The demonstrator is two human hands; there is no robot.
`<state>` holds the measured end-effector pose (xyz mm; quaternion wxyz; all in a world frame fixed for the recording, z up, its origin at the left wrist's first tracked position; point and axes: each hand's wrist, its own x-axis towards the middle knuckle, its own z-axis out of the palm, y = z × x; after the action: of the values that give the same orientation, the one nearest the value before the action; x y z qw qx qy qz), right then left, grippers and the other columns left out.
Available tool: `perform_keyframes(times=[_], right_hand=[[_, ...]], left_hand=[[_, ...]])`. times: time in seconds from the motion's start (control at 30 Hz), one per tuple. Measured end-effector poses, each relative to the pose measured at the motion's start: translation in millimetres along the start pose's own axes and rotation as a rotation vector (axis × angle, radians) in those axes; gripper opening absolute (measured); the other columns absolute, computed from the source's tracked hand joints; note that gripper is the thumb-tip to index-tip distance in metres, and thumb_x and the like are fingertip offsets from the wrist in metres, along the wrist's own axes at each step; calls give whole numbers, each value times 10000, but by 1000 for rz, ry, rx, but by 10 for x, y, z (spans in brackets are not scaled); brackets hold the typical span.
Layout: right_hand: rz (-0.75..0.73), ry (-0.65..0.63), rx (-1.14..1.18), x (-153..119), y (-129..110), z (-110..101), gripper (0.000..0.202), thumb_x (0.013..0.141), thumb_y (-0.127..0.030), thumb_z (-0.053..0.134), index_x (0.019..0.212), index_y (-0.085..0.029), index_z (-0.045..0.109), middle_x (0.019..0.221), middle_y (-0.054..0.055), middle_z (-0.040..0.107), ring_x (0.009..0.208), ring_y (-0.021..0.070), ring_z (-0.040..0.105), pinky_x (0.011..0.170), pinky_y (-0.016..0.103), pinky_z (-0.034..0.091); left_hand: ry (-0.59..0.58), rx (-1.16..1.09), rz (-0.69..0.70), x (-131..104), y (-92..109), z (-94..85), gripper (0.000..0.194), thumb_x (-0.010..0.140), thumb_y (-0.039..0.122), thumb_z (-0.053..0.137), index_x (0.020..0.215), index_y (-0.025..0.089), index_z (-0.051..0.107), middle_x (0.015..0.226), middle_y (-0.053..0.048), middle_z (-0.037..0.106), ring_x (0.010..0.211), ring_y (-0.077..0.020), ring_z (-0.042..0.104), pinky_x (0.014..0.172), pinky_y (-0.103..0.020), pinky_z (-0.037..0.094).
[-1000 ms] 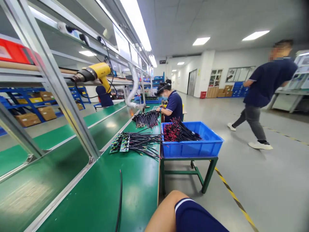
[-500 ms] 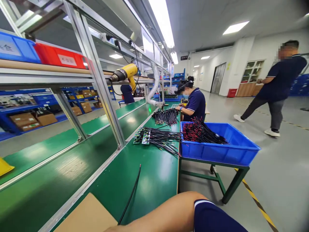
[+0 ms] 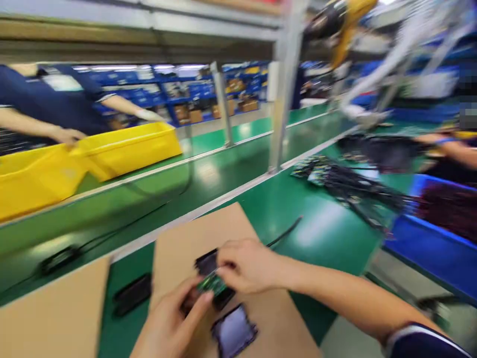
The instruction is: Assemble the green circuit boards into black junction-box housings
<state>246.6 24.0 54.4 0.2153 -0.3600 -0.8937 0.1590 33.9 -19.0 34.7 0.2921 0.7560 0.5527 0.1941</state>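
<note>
My left hand (image 3: 175, 315) grips a small green circuit board (image 3: 214, 284) between thumb and fingers. My right hand (image 3: 248, 266) is pinched at the board's far end, its fingertips partly blurred. Under and around the board are dark plastic parts, including a black shell (image 3: 205, 262) behind it. Another black-edged shell (image 3: 235, 332) with a greyish inside lies just in front, on a cardboard sheet (image 3: 278, 323). A black cable (image 3: 286, 233) reaches out past my right wrist onto the green bench; where its near end goes is hidden.
Black oblong parts (image 3: 132, 294) lie left of the cardboard. Wired boards (image 3: 316, 171) are piled at the right, near a blue bin (image 3: 428, 248). Across the conveyor, a person's hands are at yellow bins (image 3: 130, 149). A metal post (image 3: 281, 99) rises behind the bench.
My view has swung left and down to the cardboard. Both hands now show, with the circuit board between them; before, only my right arm was visible. The yellow bins have come into view.
</note>
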Motion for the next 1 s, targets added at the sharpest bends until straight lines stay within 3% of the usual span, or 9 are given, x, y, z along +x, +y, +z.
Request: perform_keyframes(times=[0.03, 0.17, 0.3, 0.4, 0.47, 0.53, 0.6, 0.67, 1.0], right_hand=[[30, 22, -9, 4, -10, -4, 66, 859, -180, 518, 827, -167, 574, 809, 32, 645, 747, 147, 591, 674, 241, 434], [158, -52, -290, 69, -213, 70, 101, 847, -104, 494, 839, -150, 584, 799, 82, 624, 722, 211, 601, 611, 303, 435], [75, -160, -525, 4, -446, 152, 312, 775, -18, 508, 1047, -132, 612, 851, 118, 621, 716, 245, 606, 546, 311, 432], [-39, -200, -462, -29, -318, 104, 431, 827, -121, 563, 1250, -201, 565, 923, 103, 613, 776, 247, 610, 544, 297, 434], [-57, -261, -364, -12, -136, 56, 355, 883, -221, 573, 1235, -261, 594, 919, 69, 607, 783, 223, 608, 569, 291, 432], [-69, -344, -236, 26, 45, 41, 274, 908, -288, 581, 1176, -296, 636, 891, 31, 612, 777, 192, 608, 611, 287, 432], [-96, -409, -127, 69, 184, 73, 235, 902, -286, 608, 1130, -304, 660, 895, 6, 631, 793, 168, 615, 647, 277, 424], [-118, -437, -79, 107, 268, 130, 236, 887, -259, 635, 1117, -302, 667, 913, -7, 649, 807, 154, 622, 655, 267, 409], [-227, -447, -135, 164, 329, 350, 60, 852, -196, 652, 872, -239, 615, 802, -33, 641, 700, 155, 581, 557, 280, 290]], left_hand=[[-36, -28, -7, 18, 21, -15, 271, 927, 441, 481, 999, 229, 633, 796, 14, 685, 719, -173, 639, 652, -265, 499], [81, 139, -83, 119, 164, -32, 150, 876, 301, 497, 787, 196, 555, 623, 20, 567, 553, -143, 507, 523, -249, 323], [70, 110, -90, 176, 270, 11, 56, 780, 176, 527, 731, 197, 512, 611, 28, 533, 558, -136, 474, 531, -246, 285], [-12, 8, -109, 171, 223, 0, 92, 823, 197, 501, 736, 203, 531, 607, 39, 525, 559, -131, 480, 516, -240, 290], [-39, -13, -105, 139, 158, -3, 93, 864, 286, 527, 863, 213, 585, 657, 40, 555, 585, -138, 513, 531, -242, 328], [-36, 15, -80, 92, 87, 19, 261, 825, 353, 629, 1047, 223, 588, 806, 17, 616, 711, -170, 584, 621, -264, 411], [-36, 61, -64, 50, 22, 62, 457, 757, 368, 722, 1161, 227, 559, 1000, -28, 631, 890, -225, 618, 754, -323, 469], [-59, 108, -67, 30, -30, 108, 466, 751, 357, 737, 1166, 227, 570, 1094, -55, 607, 973, -260, 618, 821, -379, 490], [-100, 172, -45, 59, -172, 175, 413, 762, 338, 731, 1145, 232, 621, 1027, -38, 633, 912, -259, 647, 804, -410, 547]])
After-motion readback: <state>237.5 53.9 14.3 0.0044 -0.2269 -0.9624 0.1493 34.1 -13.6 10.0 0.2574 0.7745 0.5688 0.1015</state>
